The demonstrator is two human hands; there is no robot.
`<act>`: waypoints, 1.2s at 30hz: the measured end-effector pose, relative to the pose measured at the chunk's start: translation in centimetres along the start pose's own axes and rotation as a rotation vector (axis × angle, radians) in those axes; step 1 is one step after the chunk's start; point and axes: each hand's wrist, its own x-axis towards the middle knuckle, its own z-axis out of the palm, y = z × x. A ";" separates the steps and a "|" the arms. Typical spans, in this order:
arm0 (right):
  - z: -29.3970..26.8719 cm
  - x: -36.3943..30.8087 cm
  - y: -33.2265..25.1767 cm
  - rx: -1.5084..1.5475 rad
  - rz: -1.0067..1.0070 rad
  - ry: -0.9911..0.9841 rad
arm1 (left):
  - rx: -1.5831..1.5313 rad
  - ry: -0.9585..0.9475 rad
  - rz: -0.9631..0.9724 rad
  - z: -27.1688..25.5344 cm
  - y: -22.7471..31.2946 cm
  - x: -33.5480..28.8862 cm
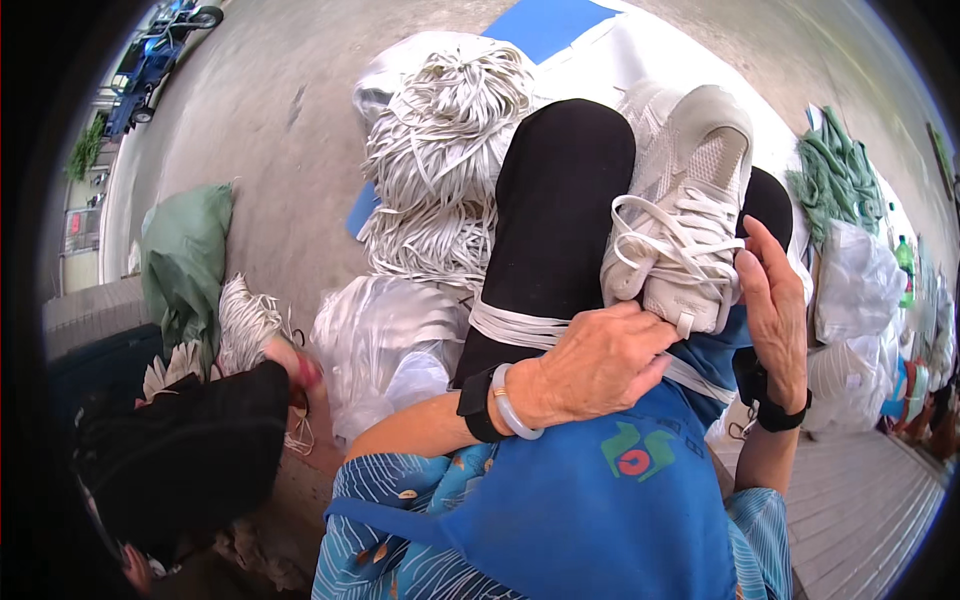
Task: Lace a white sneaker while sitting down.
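Observation:
A pair of white sneakers lies on my lap, toes pointing away. The nearer sneaker has a loosely threaded white shoelace looping over its tongue; its partner is mostly hidden beneath and beside it. My left hand is closed at the heel, its fingertips gripping the nearer sneaker's back edge by the pull tab. My right hand is at the sneaker's right side, thumb and forefinger apart near the lace. A bundle of white laces is strapped across my black-covered left thigh.
A large heap of white laces stands left of my knee, with a clear plastic bag nearer me. Beside me at left is another person's hand by a lace bundle. Green cloth and plastic bags are at right.

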 end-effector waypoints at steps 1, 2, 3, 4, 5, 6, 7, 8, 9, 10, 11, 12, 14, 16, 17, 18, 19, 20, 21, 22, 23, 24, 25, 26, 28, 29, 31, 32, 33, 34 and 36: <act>0.1 0.2 0.0 -0.040 -0.025 -0.024 | -0.005 -0.036 0.015 0.1 0.0 0.0; 0.1 0.4 -0.1 -0.130 -0.112 -0.031 | 0.016 -0.087 0.013 0.0 0.0 0.0; 0.1 0.5 -0.1 -0.224 -0.195 -0.029 | 0.003 -0.078 0.028 0.0 0.0 0.0; 0.2 0.7 0.0 -0.281 -0.295 -0.025 | 0.040 -0.135 0.006 -0.1 -0.1 0.1; 0.3 0.8 0.1 -0.226 -0.256 -0.033 | 0.076 -0.177 -0.001 -0.1 -0.1 0.2; 0.4 0.9 0.3 -0.162 -0.216 -0.037 | 0.095 -0.188 0.013 -0.1 -0.2 0.2; 0.5 0.9 0.4 -0.096 -0.175 -0.038 | 0.074 -0.209 0.044 -0.1 -0.2 0.3; 0.5 0.9 0.6 -0.013 -0.121 -0.041 | 0.092 -0.196 0.029 -0.2 -0.1 0.4; 0.5 0.8 0.6 0.075 -0.068 -0.046 | 0.111 -0.184 0.008 -0.2 0.0 0.5; 0.5 0.9 0.7 0.077 -0.065 -0.067 | 0.095 -0.186 0.035 -0.2 0.2 0.5; 0.4 0.9 0.7 0.057 -0.047 -0.077 | 0.099 -0.192 0.009 -0.2 0.3 0.5; 0.3 1.0 0.7 0.117 -0.014 -0.072 | 0.104 -0.206 -0.020 -0.2 0.4 0.6; -0.1 1.3 0.7 0.217 0.027 -0.085 | 0.095 -0.220 -0.015 -0.1 0.5 0.7; -0.3 1.8 0.8 0.235 0.082 -0.094 | 0.076 -0.238 -0.043 0.3 0.6 0.8; -0.5 2.0 1.0 0.273 0.109 -0.127 | 0.074 -0.242 -0.037 0.5 0.6 0.8; -0.3 2.2 1.1 0.292 0.127 -0.138 | 0.087 -0.215 -0.057 0.8 0.6 0.9; -0.3 2.4 1.3 0.294 0.135 -0.150 | 0.101 -0.188 -0.081 1.0 0.7 0.9; -0.1 2.5 1.4 0.315 0.126 -0.139 | 0.101 -0.192 -0.081 1.2 0.7 0.9; 0.0 2.5 1.5 0.341 0.105 -0.138 | 0.118 -0.167 -0.095 1.4 0.7 1.0; 0.0 2.4 1.5 0.338 0.121 -0.128 | 0.133 -0.124 -0.095 1.5 0.7 1.1; -0.1 2.3 1.5 0.510 0.170 -0.131 | 0.135 -0.144 -0.111 1.5 0.6 1.2; -0.2 2.1 1.3 0.658 0.248 -0.113 | 0.114 -0.139 -0.172 1.4 0.7 1.3; -0.5 2.0 1.1 0.686 0.220 -0.131 | 0.100 -0.173 -0.265 1.1 0.7 1.5; -1.0 1.7 0.7 0.772 0.228 -0.184 | 0.058 -0.096 -0.234 0.8 0.9 1.6; -1.7 1.2 -0.2 0.929 0.244 -0.236 | -0.044 -0.047 -0.205 -0.5 1.2 1.7; -1.9 1.1 -0.6 0.934 0.248 -0.223 | -0.161 -0.024 -0.207 -1.4 1.4 1.7; -1.8 1.2 -1.4 0.954 0.134 -0.316 | -0.424 0.062 -0.244 -3.3 1.7 1.2; -1.5 1.1 -1.7 0.875 0.108 -0.319 | -0.598 0.076 -0.351 -4.8 2.2 0.4; -1.3 1.1 -1.9 0.706 0.037 -0.322 | -0.743 0.151 -0.358 -6.3 2.3 -0.2; -0.4 1.1 -2.0 0.522 -0.055 -0.219 | -0.868 0.287 -0.314 -7.2 2.1 -0.7; 0.6 0.9 -1.9 0.154 -0.269 -0.036 | -0.957 0.471 -0.097 -9.1 1.2 -1.6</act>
